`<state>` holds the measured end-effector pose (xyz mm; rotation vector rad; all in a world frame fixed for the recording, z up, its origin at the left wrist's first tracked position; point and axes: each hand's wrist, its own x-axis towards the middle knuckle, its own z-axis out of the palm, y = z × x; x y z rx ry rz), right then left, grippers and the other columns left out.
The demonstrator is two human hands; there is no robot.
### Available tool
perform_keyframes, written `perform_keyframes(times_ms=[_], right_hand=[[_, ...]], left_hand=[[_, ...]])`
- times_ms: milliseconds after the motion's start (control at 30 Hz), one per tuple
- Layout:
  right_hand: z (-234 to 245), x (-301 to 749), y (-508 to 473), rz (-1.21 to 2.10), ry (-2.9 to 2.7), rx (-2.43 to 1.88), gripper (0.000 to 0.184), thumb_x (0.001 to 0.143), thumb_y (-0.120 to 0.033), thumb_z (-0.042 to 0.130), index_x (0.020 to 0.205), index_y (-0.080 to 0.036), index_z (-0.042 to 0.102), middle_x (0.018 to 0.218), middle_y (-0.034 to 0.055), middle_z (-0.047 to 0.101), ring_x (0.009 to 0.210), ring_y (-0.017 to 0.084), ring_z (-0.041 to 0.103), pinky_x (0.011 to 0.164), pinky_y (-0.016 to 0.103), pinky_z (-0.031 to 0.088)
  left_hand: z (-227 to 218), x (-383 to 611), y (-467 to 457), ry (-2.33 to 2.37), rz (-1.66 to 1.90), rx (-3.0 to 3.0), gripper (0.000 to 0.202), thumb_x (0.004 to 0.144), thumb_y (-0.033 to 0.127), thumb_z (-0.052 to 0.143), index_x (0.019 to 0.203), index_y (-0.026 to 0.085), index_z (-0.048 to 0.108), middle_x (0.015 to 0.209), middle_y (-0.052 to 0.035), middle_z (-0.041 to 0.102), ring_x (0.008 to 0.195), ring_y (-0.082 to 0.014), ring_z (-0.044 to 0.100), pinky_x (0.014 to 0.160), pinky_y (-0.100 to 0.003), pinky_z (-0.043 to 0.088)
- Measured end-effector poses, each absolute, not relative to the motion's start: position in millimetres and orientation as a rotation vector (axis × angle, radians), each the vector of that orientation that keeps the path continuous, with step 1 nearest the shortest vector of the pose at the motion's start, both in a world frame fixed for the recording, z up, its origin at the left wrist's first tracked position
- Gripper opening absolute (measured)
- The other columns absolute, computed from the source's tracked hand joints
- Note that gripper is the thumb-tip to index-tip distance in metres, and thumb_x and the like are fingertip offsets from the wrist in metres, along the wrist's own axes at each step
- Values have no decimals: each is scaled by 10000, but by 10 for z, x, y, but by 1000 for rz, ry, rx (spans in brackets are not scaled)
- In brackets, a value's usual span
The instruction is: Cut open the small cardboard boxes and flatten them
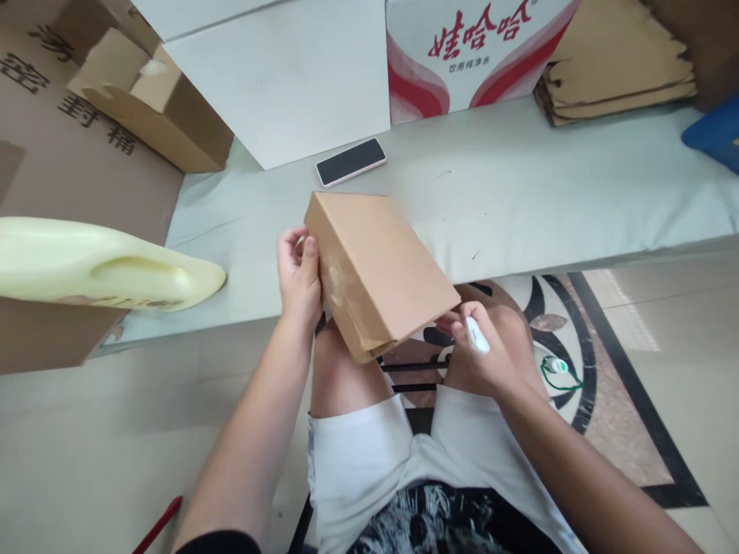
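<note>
A small brown cardboard box (381, 265) is tilted over the near edge of the pale tabletop (519, 200), above my knees. My left hand (299, 277) grips its left side, thumb on the side face, fingers behind. My right hand (482, 358) is at the box's lower right corner, fingers curled round a small white tool (476, 335) that looks like a pen or cutter, its tip near the box's bottom edge.
A phone (350, 161) lies face up behind the box. A pale yellow plastic jug (104, 265) lies at the left. Cardboard boxes (155, 100), a white box (289, 77), a red-and-white carton (473, 46) and flattened cardboard (617, 69) line the back. A blue object (716, 135) sits far right.
</note>
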<state>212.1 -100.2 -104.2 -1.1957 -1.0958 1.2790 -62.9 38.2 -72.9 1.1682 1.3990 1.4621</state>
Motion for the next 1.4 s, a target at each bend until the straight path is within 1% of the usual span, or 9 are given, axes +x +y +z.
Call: perform_keyframes(times_ms=[100, 233, 367, 467, 567, 767, 967, 1267, 1400], right_hand=[[-998, 2049, -984, 1255, -1132, -1150, 441, 953, -597, 693, 939, -280, 386, 763, -53, 545, 610, 122, 544, 545, 239, 465], [-929, 2023, -956, 1232, -1181, -1078, 390, 961, -535, 701, 988, -289, 400, 906, -12, 653, 692, 130, 635, 599, 247, 533], [-812, 2088, -991, 1059, -1261, -1005, 326, 980, -466, 698, 1042, -307, 420, 1347, 92, 736, 1221, 231, 732, 933, 397, 640], [-611, 2184, -989, 834, -1357, -941, 323, 962, -407, 738, 1078, -317, 451, 1492, 62, 687, 1549, 264, 511, 1264, 580, 461], [-368, 2276, -899, 655, -1454, -896, 327, 928, -345, 780, 1058, -311, 482, 1418, 48, 735, 1567, 270, 487, 1327, 611, 380], [-272, 2377, -701, 558, -1882, -952, 278, 900, -286, 782, 975, -284, 514, 1285, 71, 798, 1447, 319, 617, 1104, 579, 581], [-363, 2354, -716, 523, -2039, -853, 290, 899, -317, 772, 914, -278, 485, 1185, 49, 829, 1279, 321, 727, 997, 571, 617], [-201, 2314, -778, 595, -1772, -989, 247, 926, -267, 758, 930, -280, 512, 997, 21, 839, 1103, 274, 803, 1066, 547, 609], [70, 2225, -727, 674, -1275, -1046, 279, 956, -303, 766, 902, -284, 494, 693, -55, 745, 518, 144, 689, 500, 268, 562]], left_hand=[[-785, -609, 48, 1504, 1413, 1019, 413, 916, 600, 750, 1176, 388, 509, 1309, -9, 654, 1297, -273, 642, 1042, -482, 592], [-647, -406, -326, 1500, 1381, 747, 379, 923, 590, 712, 1190, 361, 570, 1268, -18, 720, 1322, -319, 655, 1037, -515, 609], [-439, -171, -542, 1232, 1326, 536, 400, 858, 653, 706, 1053, 304, 713, 1271, -32, 772, 1387, -355, 634, 1093, -491, 601], [-378, -42, -541, 1166, 1238, 493, 415, 789, 623, 764, 1008, 271, 764, 1152, -58, 810, 1288, -354, 700, 1023, -446, 632], [-441, 87, -442, 1115, 1101, 466, 423, 762, 551, 806, 1026, 221, 776, 1134, -72, 813, 1272, -328, 709, 996, -377, 631], [-609, 118, -405, 1347, 1022, 762, 461, 818, 397, 810, 1226, 212, 700, 1425, -131, 697, 1387, -344, 632, 1122, -444, 558], [-71, -22, 26, 1365, 1353, 1774, 318, 971, 384, 683, 1280, 311, 661, 1490, -75, 625, 1505, -297, 500, 1283, -477, 397], [-99, 538, 1153, 1363, 792, 2304, 228, 975, 417, 650, 854, 233, 709, 906, -89, 732, 1065, -338, 676, 1093, -487, 468], [-157, 553, 1120, 1460, 777, 2313, 271, 972, 432, 662, 790, 232, 681, 865, -85, 733, 963, -315, 674, 1005, -454, 490]])
